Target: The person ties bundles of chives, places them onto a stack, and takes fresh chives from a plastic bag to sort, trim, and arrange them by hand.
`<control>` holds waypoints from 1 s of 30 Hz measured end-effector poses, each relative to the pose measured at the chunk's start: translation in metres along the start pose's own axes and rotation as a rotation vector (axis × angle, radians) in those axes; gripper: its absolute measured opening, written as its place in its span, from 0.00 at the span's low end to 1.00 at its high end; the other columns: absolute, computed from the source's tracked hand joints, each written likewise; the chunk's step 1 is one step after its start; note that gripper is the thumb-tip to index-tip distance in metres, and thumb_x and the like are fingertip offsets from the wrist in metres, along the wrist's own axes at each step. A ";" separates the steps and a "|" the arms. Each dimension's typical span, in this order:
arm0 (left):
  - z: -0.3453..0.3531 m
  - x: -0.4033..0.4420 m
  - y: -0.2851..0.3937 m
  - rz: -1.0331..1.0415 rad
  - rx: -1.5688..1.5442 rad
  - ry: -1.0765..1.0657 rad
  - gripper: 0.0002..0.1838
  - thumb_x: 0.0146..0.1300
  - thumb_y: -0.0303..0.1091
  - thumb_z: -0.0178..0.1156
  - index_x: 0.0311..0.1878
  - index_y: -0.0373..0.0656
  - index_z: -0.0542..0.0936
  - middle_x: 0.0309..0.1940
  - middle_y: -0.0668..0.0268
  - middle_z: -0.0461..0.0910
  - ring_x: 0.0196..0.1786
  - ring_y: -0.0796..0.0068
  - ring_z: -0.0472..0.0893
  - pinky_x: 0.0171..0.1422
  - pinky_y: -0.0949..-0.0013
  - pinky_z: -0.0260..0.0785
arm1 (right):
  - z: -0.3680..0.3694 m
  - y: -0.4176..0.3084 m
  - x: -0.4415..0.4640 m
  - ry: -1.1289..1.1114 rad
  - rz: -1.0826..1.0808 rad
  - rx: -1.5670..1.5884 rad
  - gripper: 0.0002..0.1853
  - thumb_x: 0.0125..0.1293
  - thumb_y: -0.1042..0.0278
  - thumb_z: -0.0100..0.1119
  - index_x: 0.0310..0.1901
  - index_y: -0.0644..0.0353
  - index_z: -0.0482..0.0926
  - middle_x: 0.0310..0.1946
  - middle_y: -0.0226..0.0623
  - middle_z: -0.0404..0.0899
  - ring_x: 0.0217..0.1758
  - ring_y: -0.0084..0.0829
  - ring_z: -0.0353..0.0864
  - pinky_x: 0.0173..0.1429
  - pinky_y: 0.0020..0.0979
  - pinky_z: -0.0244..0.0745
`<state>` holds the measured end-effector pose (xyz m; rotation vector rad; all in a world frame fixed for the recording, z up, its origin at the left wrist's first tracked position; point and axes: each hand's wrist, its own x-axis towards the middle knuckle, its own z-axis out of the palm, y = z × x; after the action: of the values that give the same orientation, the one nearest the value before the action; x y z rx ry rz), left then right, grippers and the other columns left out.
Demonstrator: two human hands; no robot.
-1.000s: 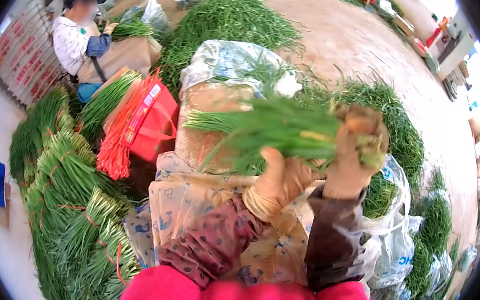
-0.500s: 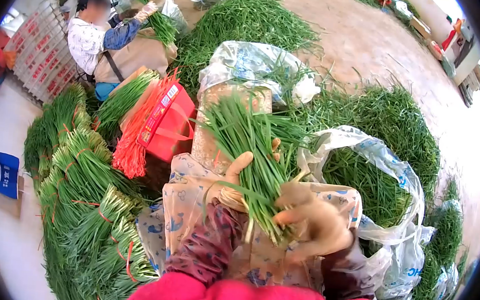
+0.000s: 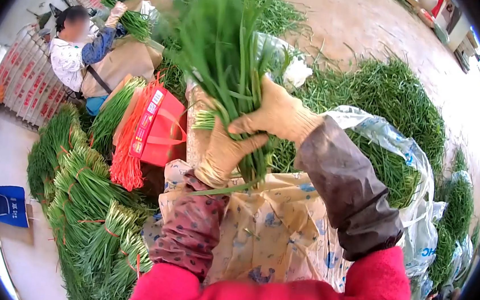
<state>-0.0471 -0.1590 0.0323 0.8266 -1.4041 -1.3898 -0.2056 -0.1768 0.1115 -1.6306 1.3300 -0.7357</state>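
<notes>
A loose bunch of garlic chives stands upright in front of me, its leaf tips blurred and fanned out at the top. Around its lower part my left hand is closed, in a tan glove. Higher up, my right hand grips the stalks from the right, gloved too, its fingers near the left hand's. A small cluster of pale cut ends shows beside the left hand. Below, a patterned tan apron covers my lap, with a stray leaf across it.
Tied chive bundles are piled at left, near a red bag with red ties. Loose chives lie at right around an open plastic bag. A co-worker sits at back left, holding chives.
The bunch has been raised from above my lap and turned more upright. My right hand has moved up and left from the stalk ends onto the bunch, beside the left hand.
</notes>
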 end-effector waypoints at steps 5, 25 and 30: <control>-0.056 0.010 -0.038 -0.057 0.028 -0.142 0.30 0.52 0.29 0.73 0.58 0.37 0.73 0.54 0.63 0.78 0.53 0.69 0.78 0.57 0.65 0.74 | 0.031 0.016 0.023 0.035 -0.149 -0.016 0.59 0.34 0.50 0.82 0.68 0.59 0.57 0.54 0.48 0.76 0.60 0.40 0.76 0.64 0.36 0.70; -0.075 -0.019 -0.084 0.018 0.240 0.027 0.34 0.60 0.28 0.66 0.68 0.39 0.63 0.61 0.58 0.70 0.61 0.66 0.73 0.63 0.63 0.68 | 0.078 0.030 0.045 0.005 -0.063 -0.160 0.30 0.52 0.53 0.66 0.59 0.48 0.73 0.37 0.48 0.83 0.43 0.48 0.83 0.46 0.43 0.78; -0.056 -0.061 -0.034 -0.019 0.557 0.335 0.36 0.56 0.22 0.63 0.69 0.36 0.62 0.61 0.62 0.70 0.59 0.68 0.74 0.58 0.67 0.70 | 0.073 0.019 0.016 0.182 -0.177 0.051 0.20 0.54 0.64 0.63 0.52 0.48 0.78 0.34 0.46 0.83 0.41 0.49 0.82 0.43 0.43 0.78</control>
<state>0.0191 -0.1244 -0.0177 1.3619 -1.5300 -0.8185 -0.1475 -0.1737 0.0613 -1.6877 1.2918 -1.0367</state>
